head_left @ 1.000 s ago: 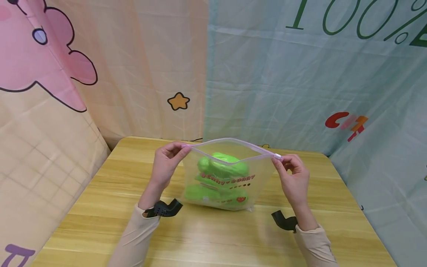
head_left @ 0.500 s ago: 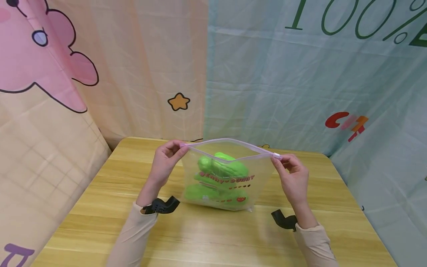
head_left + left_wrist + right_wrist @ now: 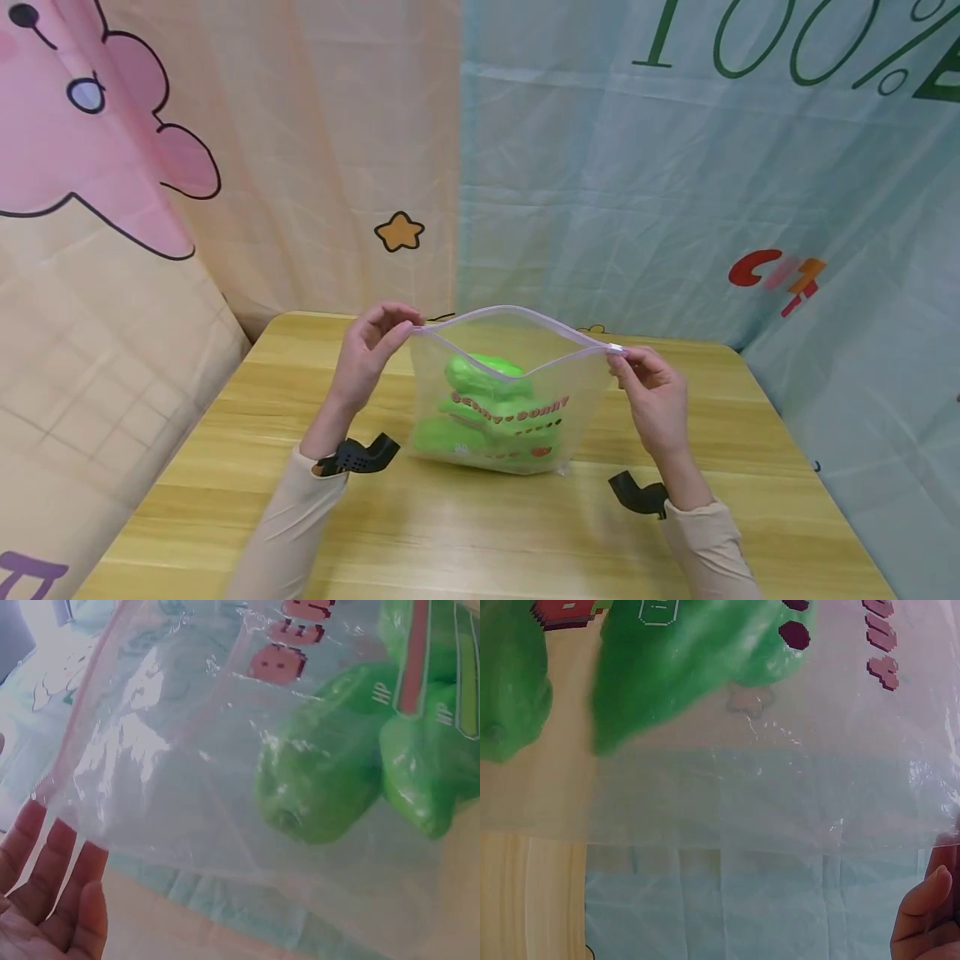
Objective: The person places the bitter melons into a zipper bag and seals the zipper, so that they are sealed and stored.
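Observation:
A translucent zip bag [image 3: 585, 400] with a lilac zip edge and printed lettering stands on the table, its mouth gaping. Several bright green, lumpy rounded things [image 3: 487, 375] lie inside; their exact kind is unclear. My right hand [image 3: 660, 400] pinches the right end of the zip edge, just by the whitish slider [image 3: 615, 348]. At the opposite corner is my left hand [image 3: 363, 354], its fingertips touching the bag's edge. In the left wrist view, the left fingers [image 3: 56, 855] look loosely extended and spread. Only part of the right hand shows in the right wrist view.
The wooden table [image 3: 465, 533] reaches back to printed cloth curtains [image 3: 600, 183] hanging behind and at the sides. A black wrist camera mount [image 3: 360, 456] sits on the left wrist, and another mount [image 3: 637, 493] on the right.
My left hand has shifted slightly left and up, loosening from the bag's corner. The front lip sags lower and the green things have shifted inside. The right hand has moved slightly left.

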Motion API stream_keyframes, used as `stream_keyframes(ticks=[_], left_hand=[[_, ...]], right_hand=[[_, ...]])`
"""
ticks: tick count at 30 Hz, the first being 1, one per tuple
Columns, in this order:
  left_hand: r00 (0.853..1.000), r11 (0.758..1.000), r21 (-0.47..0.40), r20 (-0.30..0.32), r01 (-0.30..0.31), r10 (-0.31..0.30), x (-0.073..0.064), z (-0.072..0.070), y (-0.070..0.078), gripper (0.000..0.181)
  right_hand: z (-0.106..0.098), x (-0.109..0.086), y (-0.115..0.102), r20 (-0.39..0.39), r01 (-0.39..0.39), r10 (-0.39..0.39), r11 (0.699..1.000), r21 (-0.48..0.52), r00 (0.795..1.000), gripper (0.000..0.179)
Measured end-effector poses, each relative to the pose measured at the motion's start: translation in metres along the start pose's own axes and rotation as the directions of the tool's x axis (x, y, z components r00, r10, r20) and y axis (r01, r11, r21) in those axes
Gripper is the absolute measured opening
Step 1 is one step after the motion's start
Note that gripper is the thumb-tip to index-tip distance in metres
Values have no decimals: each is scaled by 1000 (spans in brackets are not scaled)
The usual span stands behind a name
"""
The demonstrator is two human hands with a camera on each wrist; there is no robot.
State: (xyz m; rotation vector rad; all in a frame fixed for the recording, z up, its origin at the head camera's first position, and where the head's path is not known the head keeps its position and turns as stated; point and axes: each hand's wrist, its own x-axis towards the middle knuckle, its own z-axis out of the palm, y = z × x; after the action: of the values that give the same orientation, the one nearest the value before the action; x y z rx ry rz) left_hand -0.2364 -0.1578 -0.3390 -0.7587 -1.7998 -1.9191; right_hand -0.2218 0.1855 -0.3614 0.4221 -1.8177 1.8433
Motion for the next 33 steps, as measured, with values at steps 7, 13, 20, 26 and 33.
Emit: stream_keyframes(ticks=[7,13,20,26,33], left_hand=[[947,901,305,7,-308,322,19,33,31,18],[890,748,482,260,-457,375,24,84,64,17],[865,646,614,479,-454,153,22,132,77,24],[868,515,758,494,-401,-51,37,152,74,31],[851,439,798,509,-412,-127,49,163,59,33]], right_hand=[[2,1,1,1,-7,7,1000,-1,1000,10],[5,1,1,-1,-12,12,1000,7,1000,11],[6,1,2,34,17,-18,1000,15,999,12],[7,0,2,55,37,-39,999,27,998,11],[10,-2,0,73,54,-54,999,5,996,13]])
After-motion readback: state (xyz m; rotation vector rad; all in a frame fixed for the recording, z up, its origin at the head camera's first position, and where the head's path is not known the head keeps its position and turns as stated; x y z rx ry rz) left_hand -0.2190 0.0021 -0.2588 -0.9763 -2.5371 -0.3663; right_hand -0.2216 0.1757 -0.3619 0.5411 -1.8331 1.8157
